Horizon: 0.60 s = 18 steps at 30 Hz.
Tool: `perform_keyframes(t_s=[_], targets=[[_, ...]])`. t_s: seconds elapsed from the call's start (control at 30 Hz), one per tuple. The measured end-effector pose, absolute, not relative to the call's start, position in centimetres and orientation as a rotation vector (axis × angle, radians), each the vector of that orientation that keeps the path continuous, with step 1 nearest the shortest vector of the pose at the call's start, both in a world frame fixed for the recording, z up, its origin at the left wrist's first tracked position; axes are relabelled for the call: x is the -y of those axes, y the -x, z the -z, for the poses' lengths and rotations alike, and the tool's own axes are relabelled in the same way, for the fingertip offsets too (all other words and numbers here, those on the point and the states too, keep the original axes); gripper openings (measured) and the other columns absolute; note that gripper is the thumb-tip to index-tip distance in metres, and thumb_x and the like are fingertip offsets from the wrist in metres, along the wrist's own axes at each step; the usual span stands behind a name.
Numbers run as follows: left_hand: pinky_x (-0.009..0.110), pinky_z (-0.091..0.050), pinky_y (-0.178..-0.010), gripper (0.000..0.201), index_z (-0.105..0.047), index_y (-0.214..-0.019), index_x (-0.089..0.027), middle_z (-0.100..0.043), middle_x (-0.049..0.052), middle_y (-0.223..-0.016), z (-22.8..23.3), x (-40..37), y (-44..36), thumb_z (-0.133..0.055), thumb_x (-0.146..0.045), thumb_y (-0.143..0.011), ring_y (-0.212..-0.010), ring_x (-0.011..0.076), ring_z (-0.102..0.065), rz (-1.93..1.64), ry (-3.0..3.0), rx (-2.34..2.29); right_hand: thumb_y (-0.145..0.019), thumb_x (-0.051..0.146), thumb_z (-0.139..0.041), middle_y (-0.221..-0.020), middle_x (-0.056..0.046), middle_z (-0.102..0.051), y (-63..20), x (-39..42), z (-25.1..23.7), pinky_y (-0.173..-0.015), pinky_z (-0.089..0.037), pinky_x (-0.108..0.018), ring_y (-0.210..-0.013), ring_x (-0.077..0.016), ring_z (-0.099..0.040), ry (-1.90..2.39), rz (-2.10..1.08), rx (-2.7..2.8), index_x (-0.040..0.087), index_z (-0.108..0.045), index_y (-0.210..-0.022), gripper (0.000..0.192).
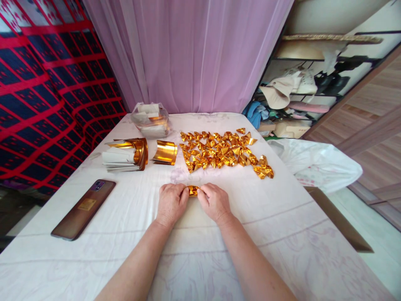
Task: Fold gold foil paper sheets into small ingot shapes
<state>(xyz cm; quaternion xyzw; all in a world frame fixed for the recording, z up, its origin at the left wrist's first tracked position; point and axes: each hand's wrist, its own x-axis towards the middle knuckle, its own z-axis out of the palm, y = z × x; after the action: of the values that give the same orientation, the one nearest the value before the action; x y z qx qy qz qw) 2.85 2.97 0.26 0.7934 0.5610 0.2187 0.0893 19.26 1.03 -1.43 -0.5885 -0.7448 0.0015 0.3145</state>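
Note:
A small piece of folded gold foil paper (pixel 193 191) lies between my hands, just above the tablecloth. My left hand (pixel 172 202) pinches its left end with thumb and fingers, and my right hand (pixel 215 201) pinches its right end. The ends of the piece are hidden under my fingers. Beyond my hands, many folded gold paper pieces (pixel 219 152) are spread in rows. To their left stands a short stack of curved gold sheets (pixel 165 152). Farther left is a thicker stack of sheets (pixel 123 156), pale on one side and gold on the other.
A brown phone (pixel 84 209) lies face down at the left. At the back of the table (pixel 194 259) stands a clear plastic bag (pixel 151 121) of more sheets. A white plastic bag (pixel 319 163) hangs off the right side, near crowded shelves (pixel 300 79).

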Motion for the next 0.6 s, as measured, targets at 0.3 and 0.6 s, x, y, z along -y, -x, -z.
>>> perform_keyframes(t_s=[0.3, 0.6], targets=[[0.035, -0.039, -0.077, 0.021, -0.064, -0.079, -0.021, -0.067, 0.002, -0.071, -0.6, -2.89, -2.89, -0.051, -0.035, -0.088, -0.074, 0.0213, -0.062, -0.7, -2.255, -1.689, -0.09, 0.02, -0.047, -0.065, -0.001, -0.063, -19.41, -1.09, 1.49, -0.062, -0.031, -0.026, -0.064, -0.014, -0.054, 1.607, 0.044, 1.922, 0.021, -0.056, -0.065, 0.027], [0.037, -0.041, -0.082, 0.02, -0.068, -0.084, -0.021, -0.072, 0.004, -0.081, 0.01, -2.96, -2.72, -0.05, -0.028, -0.091, -0.083, 0.0224, -0.065, -0.746, -2.338, -1.63, -0.091, 0.02, -0.046, -0.067, -0.001, -0.062, -19.27, -1.08, 1.46, -0.064, -0.032, -0.026, -0.066, -0.0142, -0.054, 1.548, 0.043, 1.967, 0.021, -0.057, -0.067, 0.026]])
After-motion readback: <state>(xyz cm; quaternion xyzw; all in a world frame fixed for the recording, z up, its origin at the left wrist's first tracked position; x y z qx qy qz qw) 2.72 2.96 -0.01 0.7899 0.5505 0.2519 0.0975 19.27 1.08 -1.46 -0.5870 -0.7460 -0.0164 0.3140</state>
